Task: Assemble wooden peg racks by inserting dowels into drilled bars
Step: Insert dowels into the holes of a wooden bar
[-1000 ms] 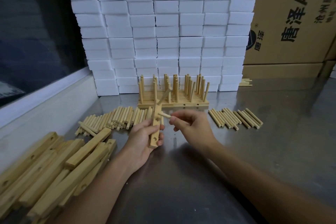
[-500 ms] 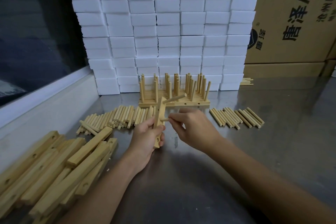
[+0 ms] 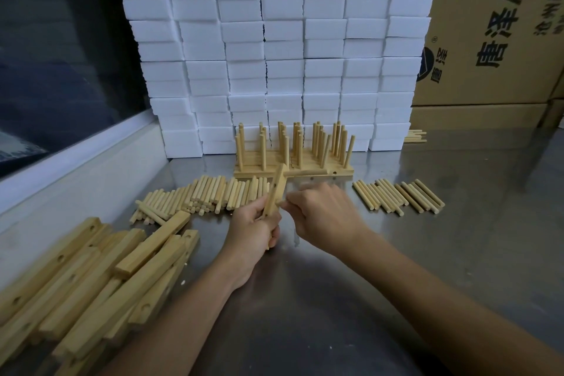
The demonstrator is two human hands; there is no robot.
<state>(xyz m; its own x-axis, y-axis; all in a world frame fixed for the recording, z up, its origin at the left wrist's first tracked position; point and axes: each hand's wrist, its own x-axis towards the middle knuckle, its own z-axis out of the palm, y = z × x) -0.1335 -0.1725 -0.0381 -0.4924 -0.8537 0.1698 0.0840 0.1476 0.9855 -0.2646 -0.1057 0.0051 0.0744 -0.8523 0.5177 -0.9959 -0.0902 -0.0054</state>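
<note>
My left hand [image 3: 254, 230] grips a drilled wooden bar [image 3: 276, 189] and holds it nearly upright over the steel table. One dowel [image 3: 305, 173] sticks out to the right from the bar's upper hole. My right hand [image 3: 320, 212] pinches a second dowel [image 3: 281, 202] whose tip meets the bar's middle hole; most of that dowel is hidden by the fingers. Behind the hands stand several finished peg racks [image 3: 293, 159] with upright dowels.
Loose dowels lie in a pile [image 3: 201, 197] to the left and a row [image 3: 399, 195] to the right. Drilled bars [image 3: 91, 272] are heaped at the lower left. A wall of white foam blocks [image 3: 274, 55] and cardboard boxes [image 3: 488, 24] stand behind.
The bar has tilted more upright and the inserted dowel now points right. My right hand has brought the second dowel against the bar's middle hole.
</note>
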